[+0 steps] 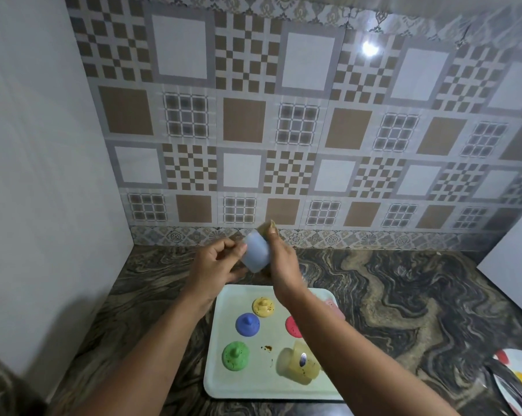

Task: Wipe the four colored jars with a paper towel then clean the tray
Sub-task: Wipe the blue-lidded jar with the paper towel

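A: Nearest us, below the grip, what lies on the tray (223, 382)?

B: A yellow jar (298, 366) on its side, four lids, a brown stain. Past them, held up over the table (403, 295), the blue jar (256, 251): the left hand (216, 265) clasps one side, the right hand (280, 265) pinches something yellowish against the other, blurred, perhaps the towel.

A: How will it handle?

B: Light, stiff plastic, likely slick. I'd hold the body, fingers round it.

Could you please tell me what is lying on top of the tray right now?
On the tray lie yellow, blue and green lids, a tipped yellow jar and a brown stain. The right arm covers most of a red lid and a pink item.
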Motion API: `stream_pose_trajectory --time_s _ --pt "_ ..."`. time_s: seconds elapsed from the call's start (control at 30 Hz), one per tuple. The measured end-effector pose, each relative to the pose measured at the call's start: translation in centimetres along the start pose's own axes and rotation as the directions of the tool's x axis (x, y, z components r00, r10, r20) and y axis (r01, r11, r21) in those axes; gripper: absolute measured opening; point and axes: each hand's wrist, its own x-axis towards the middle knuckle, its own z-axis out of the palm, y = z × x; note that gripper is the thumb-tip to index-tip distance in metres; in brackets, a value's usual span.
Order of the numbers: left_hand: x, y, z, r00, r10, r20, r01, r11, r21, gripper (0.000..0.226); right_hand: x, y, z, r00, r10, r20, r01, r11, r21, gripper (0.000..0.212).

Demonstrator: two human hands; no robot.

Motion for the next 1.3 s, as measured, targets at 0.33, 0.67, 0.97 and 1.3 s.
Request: stream_pose_trajectory --time_s 0.33,0.67,0.97,1.3 --pt "0.2 -0.3 -0.1 0.990 0.038 -0.137 -0.045 0.998 -0.049 0.007 -1.3 1.2 0.3 0.811 -0.547 0.206 0.581 0.714 -0.391 0.039" --pt "-0.5 -2.8 -1.6 0.819 0.564 0.102 -0.513 0.643 0.569 0.018 -0.7 1.5 0.4 0.892 0.410 0.190 -0.452 0.824 0.342 0.057" --pt "0.9 -6.0 -6.8 0.945 0.312 0.100 -0.269 0.565 0.780 0.025 0.7 -0.3 -0.4 0.915 0.330 -0.231 -0.238 0.905 0.352 0.033" --pt "0.6 -4.3 -3.1 0.983 0.126 -0.136 -0.048 0.882 0.468 0.007 -0.4 1.3 0.8 0.934 -0.348 0.085 0.353 0.858 -0.372 0.022"
